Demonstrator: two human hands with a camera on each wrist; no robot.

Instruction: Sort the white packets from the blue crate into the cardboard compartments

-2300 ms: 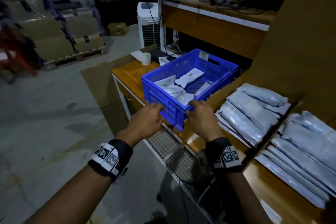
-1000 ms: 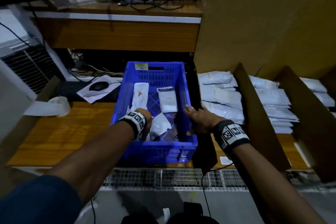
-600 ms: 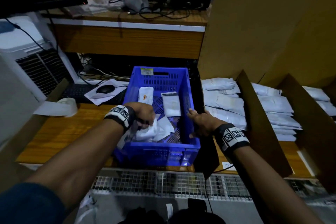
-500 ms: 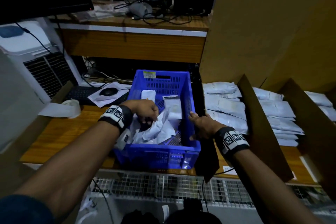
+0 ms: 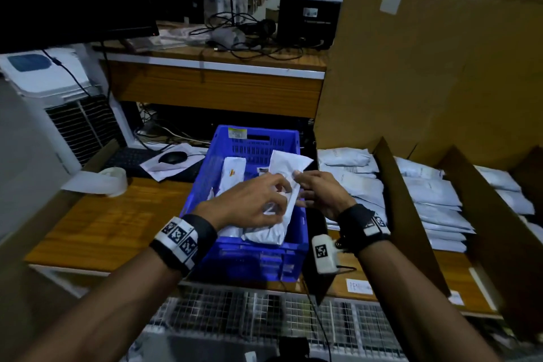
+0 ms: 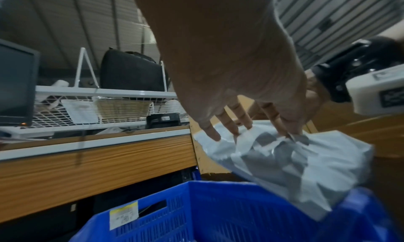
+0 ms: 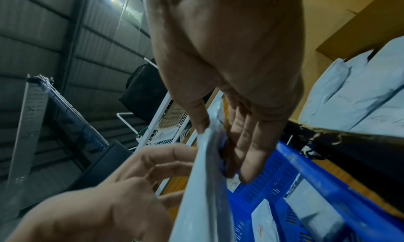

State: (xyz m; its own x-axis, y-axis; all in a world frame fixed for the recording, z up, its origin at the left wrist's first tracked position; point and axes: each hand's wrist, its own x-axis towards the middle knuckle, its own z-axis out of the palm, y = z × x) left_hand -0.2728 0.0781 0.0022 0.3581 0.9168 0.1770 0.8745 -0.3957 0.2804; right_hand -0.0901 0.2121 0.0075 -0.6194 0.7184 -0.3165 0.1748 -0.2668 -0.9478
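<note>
A crumpled white packet hangs over the blue crate, held by both hands. My left hand grips it from above with curled fingers. My right hand pinches its right edge between thumb and fingers. More white packets lie in the crate. To the right stand cardboard compartments, split by a divider, with stacked packets in them.
The crate sits on a wooden desk. A tape roll, a mouse and a keyboard lie to its left. A tall cardboard wall backs the compartments. Wire mesh runs along the desk's front edge.
My left hand has lifted the packet up out of the crate. My right hand has left the crate's rim and taken the packet's edge. The head view has tilted upward.
</note>
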